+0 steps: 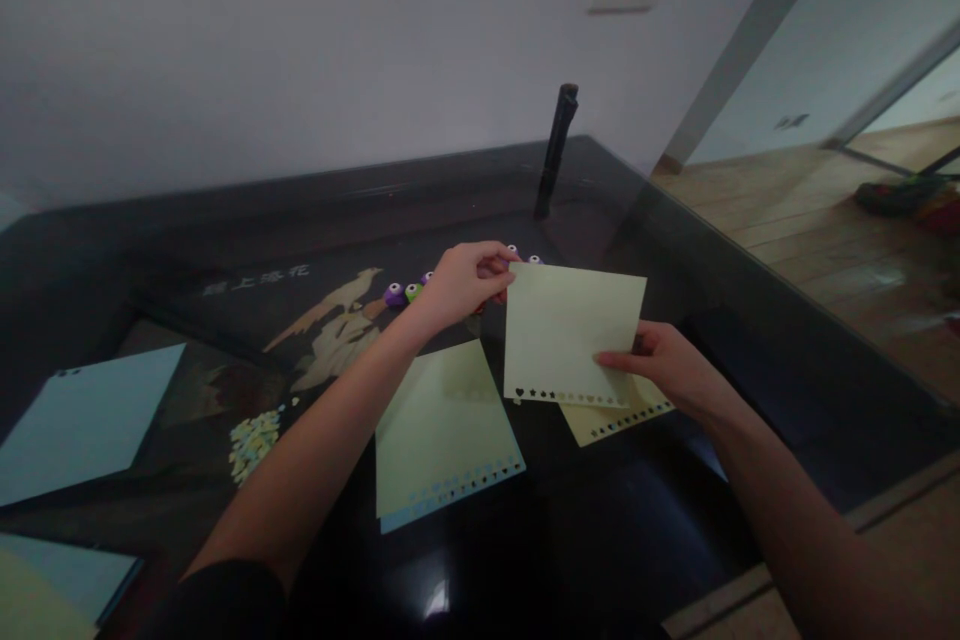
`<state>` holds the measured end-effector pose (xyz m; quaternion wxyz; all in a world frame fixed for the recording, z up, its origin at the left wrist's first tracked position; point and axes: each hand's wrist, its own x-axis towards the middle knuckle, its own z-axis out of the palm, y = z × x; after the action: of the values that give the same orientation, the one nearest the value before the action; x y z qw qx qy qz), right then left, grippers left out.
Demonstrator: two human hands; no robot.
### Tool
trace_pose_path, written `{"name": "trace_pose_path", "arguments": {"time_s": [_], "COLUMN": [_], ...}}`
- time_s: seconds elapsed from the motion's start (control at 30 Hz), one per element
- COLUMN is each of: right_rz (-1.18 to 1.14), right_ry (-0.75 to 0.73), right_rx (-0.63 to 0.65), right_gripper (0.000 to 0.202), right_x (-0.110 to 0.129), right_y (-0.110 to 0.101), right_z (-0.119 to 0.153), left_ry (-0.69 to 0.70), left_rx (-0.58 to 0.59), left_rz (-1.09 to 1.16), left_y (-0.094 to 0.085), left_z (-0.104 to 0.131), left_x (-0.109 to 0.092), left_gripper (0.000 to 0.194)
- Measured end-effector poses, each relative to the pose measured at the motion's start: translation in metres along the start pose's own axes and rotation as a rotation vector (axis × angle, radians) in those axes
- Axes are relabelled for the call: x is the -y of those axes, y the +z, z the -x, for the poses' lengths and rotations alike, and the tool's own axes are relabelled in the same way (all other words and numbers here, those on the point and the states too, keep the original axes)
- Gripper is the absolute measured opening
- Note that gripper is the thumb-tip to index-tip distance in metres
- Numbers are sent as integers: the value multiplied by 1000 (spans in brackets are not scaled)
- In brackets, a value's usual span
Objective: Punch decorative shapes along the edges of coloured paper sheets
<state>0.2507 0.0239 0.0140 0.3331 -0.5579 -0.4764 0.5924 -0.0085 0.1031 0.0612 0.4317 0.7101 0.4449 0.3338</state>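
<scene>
A pale yellow sheet of paper point(574, 330), with a row of small punched shapes along its lower edge, is held up above the table between both hands. My left hand point(474, 282) pinches its upper left corner. At the right edge my right hand point(660, 365) grips it, thumb lying on the front face. Partly covered behind it, another yellow punched sheet point(600, 425) lies on the table. Left of these rests a stack with a yellow punched sheet point(442, 420) on top and a blue sheet point(409, 520) showing below. Purple and green craft punches point(394, 295) sit beyond my left hand.
A heap of tiny paper cutouts point(253, 445) lies left of my left forearm. Blue paper point(97, 420) is at the far left, with more blue paper point(75, 570) nearer. A black upright post point(555, 155) stands at the back of the dark glossy table point(585, 540).
</scene>
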Motion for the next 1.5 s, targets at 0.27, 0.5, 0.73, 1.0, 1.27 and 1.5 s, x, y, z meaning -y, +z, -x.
{"name": "trace_pose_path", "arguments": {"time_s": [0.27, 0.5, 0.73, 1.0, 1.27, 1.5], "right_rz": [-95, 33, 368, 514, 649, 778], "right_ry": [-60, -74, 7, 5, 24, -31], "right_rx": [-104, -247, -159, -114, -64, -97], "right_gripper": [37, 36, 65, 68, 69, 64], "right_x": [5, 9, 10, 11, 5, 1], "right_y": [-9, -33, -49, -43, -44, -44], "right_z": [3, 6, 7, 8, 4, 1], "left_ry": [-149, -115, 63, 63, 57, 101], "left_rx": [18, 68, 62, 106, 128, 134], "left_rz": [90, 100, -269, -406, -458, -521], "left_y": [7, 38, 61, 62, 61, 63], "left_z": [6, 6, 10, 13, 12, 13], "left_x": [-9, 15, 40, 38, 41, 43], "left_gripper": [20, 14, 11, 15, 17, 17]}}
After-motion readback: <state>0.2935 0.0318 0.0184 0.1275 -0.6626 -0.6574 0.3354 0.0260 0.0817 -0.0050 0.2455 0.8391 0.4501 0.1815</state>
